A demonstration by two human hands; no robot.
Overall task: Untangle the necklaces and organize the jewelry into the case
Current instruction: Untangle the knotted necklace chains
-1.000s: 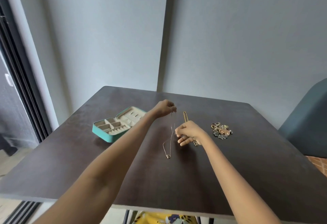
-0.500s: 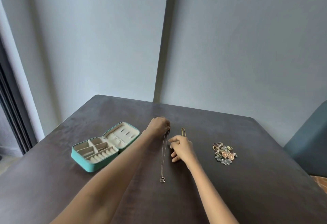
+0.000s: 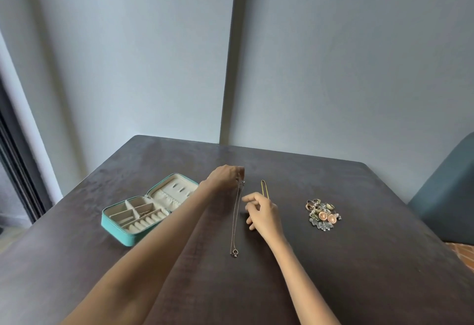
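Note:
A thin necklace (image 3: 235, 219) lies stretched in a straight line on the dark table (image 3: 359, 260), its small pendant at the near end. My left hand (image 3: 225, 177) pinches the necklace's far clasp end. Just right of the chain, my right hand (image 3: 261, 212) hovers with fingers apart and holds nothing. Behind that hand lies a gold chain (image 3: 264, 188), folded into a narrow loop. The teal jewelry case (image 3: 143, 209) lies open at the left, cream compartments showing. A heap of rings and earrings (image 3: 322, 214) sits to the right.
A blue-grey chair (image 3: 448, 196) stands at the table's right edge. A grey wall rises behind the table. A dark door frame (image 3: 15, 165) runs down the left side.
The necklace hung from my raised left hand; now it lies flat and straight on the table. My right hand let go and opened. The camera tilted, so everything sits lower in view.

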